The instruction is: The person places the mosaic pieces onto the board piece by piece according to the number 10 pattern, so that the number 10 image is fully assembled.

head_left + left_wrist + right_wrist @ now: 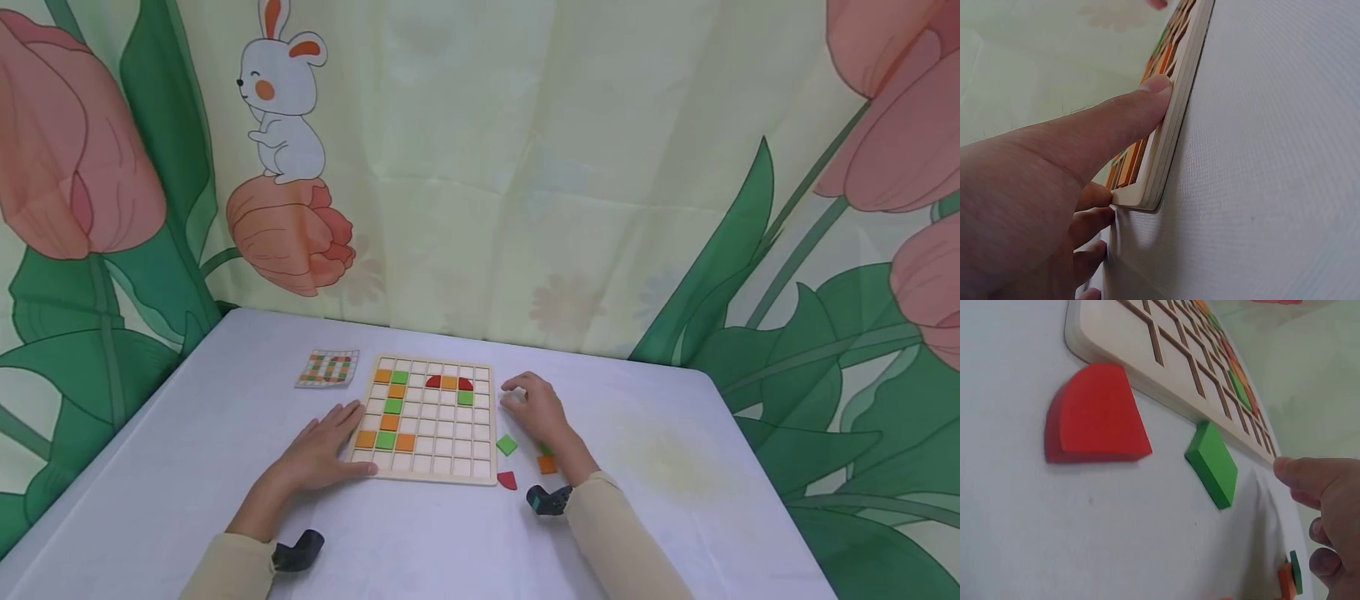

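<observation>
A wooden grid board (444,432) lies on the table, with orange, green and red pieces in some of its squares. My left hand (322,450) rests at its left edge, fingers along the side. In the left wrist view the thumb (1129,112) presses on the frame near the corner. Just off the board's right edge, my right hand (538,408) hovers with loosely bent fingers and no piece showing between them. Near it lie a green square tile (1213,464), a red quarter-round piece (1097,419) and an orange tile (547,464) by another green one (1296,572).
A small printed pattern card (327,368) lies left of the board's far corner. The white-covered table (420,542) ends at the back against a curtain (480,167) printed with tulips and a rabbit. Dark wrist cameras (298,552) sit on both wrists.
</observation>
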